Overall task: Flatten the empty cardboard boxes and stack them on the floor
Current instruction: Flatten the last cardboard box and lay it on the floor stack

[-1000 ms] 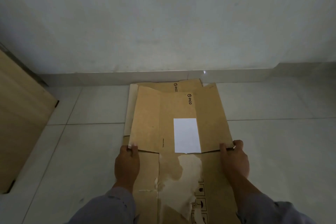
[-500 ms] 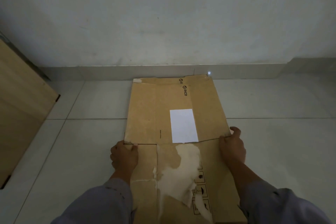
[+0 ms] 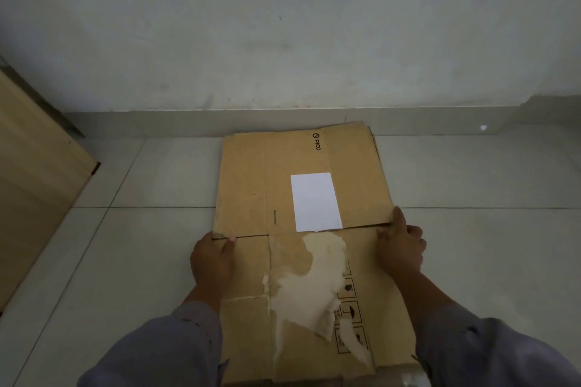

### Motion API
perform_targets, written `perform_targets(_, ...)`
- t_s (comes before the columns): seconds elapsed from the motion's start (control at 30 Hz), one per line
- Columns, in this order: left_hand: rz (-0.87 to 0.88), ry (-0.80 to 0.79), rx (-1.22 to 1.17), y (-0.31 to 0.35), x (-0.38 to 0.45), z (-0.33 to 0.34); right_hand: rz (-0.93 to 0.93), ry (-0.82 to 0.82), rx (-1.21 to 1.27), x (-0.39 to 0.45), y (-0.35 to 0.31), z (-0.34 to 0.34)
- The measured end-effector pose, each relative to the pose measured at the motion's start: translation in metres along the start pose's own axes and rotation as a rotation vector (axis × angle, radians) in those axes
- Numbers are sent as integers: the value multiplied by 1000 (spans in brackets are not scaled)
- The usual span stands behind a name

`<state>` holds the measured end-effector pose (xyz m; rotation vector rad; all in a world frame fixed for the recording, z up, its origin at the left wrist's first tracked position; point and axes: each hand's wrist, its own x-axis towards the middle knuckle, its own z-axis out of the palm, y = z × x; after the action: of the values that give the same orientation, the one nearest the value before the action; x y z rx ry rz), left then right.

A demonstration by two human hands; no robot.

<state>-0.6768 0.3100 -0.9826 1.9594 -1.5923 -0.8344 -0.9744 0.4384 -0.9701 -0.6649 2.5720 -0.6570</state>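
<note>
Both arms reach forward and down, sleeves at the bottom of the view. Left hand [image 3: 213, 256] sits at the left edge of the upper box [image 3: 251, 185], back of hand up, fingers curled at the near edge of the flattened sheet; its grip pinches that edge, fingertips [image 3: 232, 239] showing on top. Right hand [image 3: 401, 245] is at the right edge, thumb extended along the side of the sheet, other fingers curled under the near corner; grip holds the cardboard there.

Upper box lies flat, label [image 3: 316, 201] up, "PICO" print toward the wall [image 3: 283, 25]. It rests on a lower box [image 3: 245, 324], also flat, with a torn pale patch [image 3: 311, 286] and handling symbols. The stack lies on the tiled floor [image 3: 125, 245], far end near the skirting. Wooden panel [image 3: 34, 173] stands at left.
</note>
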Motion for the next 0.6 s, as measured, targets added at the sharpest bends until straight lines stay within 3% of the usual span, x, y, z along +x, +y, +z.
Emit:
perform_targets(0.17,96,-28,112,-9,9,8,56,106,-70,-18,12,9)
perform_targets(0.47,-13,-73,350,15,10,4,59,130,-273,-27,17,12)
perform_targets(0.6,298,-55,492,14,-18,14,-124,105,-311,-39,14,11)
